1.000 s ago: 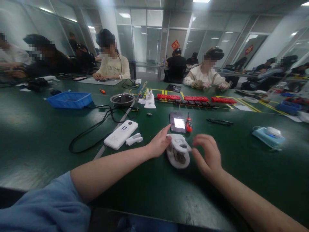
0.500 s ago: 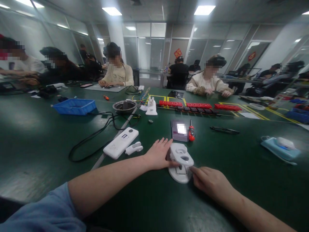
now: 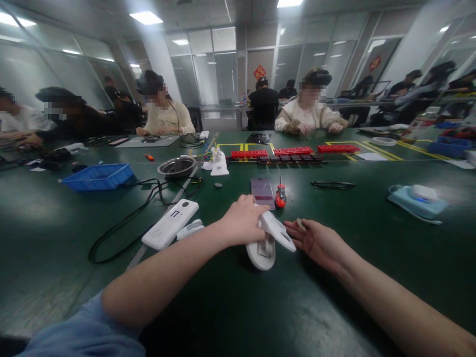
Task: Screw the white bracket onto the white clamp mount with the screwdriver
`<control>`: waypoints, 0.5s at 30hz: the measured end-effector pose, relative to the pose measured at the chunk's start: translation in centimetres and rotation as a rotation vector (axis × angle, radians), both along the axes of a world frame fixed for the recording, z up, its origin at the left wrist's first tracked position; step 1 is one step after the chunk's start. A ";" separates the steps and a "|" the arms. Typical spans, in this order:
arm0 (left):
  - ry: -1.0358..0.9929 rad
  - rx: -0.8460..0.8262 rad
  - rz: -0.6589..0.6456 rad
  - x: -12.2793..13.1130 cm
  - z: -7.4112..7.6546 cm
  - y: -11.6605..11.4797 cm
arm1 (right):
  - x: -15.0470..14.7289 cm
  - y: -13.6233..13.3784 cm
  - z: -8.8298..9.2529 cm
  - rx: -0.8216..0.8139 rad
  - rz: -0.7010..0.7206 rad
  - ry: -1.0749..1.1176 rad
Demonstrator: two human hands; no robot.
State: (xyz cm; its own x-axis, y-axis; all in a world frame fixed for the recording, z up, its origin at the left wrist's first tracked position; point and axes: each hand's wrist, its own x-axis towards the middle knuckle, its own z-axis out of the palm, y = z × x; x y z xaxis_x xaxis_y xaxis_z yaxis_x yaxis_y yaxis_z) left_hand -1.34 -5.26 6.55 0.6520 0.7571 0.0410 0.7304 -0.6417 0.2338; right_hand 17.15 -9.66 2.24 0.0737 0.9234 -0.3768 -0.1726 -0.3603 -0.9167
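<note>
A white plastic device [image 3: 267, 239] with a round base stands on the green table just in front of me. My left hand [image 3: 241, 219] is closed over its upper part and tilts it. My right hand [image 3: 311, 236] lies beside it on the right, palm up and fingers apart, with a small pale part [image 3: 300, 224] resting on its fingertips. Behind the device lie a phone [image 3: 262, 191] and a red-handled screwdriver [image 3: 280, 195].
A white rectangular unit [image 3: 170, 223] and a small white piece [image 3: 190, 229] lie to the left, near a looping black cable [image 3: 122, 223]. A blue tray [image 3: 98, 176], a metal bowl [image 3: 176, 167], red strips [image 3: 293, 150] and a light-blue object [image 3: 417, 201] sit farther off. Other people work along the far edge.
My left hand has closed over the device's top and tipped it. My right hand has left the base and turned palm up with a small part on it.
</note>
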 end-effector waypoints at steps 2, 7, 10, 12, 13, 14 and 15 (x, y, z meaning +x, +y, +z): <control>0.054 0.065 -0.028 1.3 1.0 -0.3 | 0.2 -0.2 -0.2 -0.008 -0.025 0.030; 0.078 0.088 -0.033 2.4 1.1 -0.3 | -0.1 -0.5 -0.6 0.026 -0.033 0.021; 0.055 0.043 0.001 1.3 0.2 0.0 | 0.0 -0.4 -0.8 0.082 -0.029 -0.059; 0.025 -0.033 0.029 0.0 -0.7 0.2 | 0.4 -0.3 -0.9 0.140 -0.029 -0.156; 0.008 -0.089 0.044 -0.7 -1.2 0.2 | 0.7 -0.1 -1.1 0.171 -0.029 -0.221; -0.010 -0.138 0.067 -1.4 -1.8 0.1 | 1.1 0.0 -1.2 0.203 -0.030 -0.296; -0.026 -0.181 0.087 -2.1 -2.3 0.0 | 1.5 0.2 -1.3 0.236 -0.026 -0.379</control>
State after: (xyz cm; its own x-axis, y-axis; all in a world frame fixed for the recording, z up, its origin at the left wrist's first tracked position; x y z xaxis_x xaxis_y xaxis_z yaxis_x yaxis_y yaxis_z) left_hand -3.48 -5.24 4.23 0.5842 0.8072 -0.0849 0.7736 -0.5221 0.3591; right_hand 18.64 -9.41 0.96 0.1906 0.9768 -0.0979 0.1850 -0.1336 -0.9736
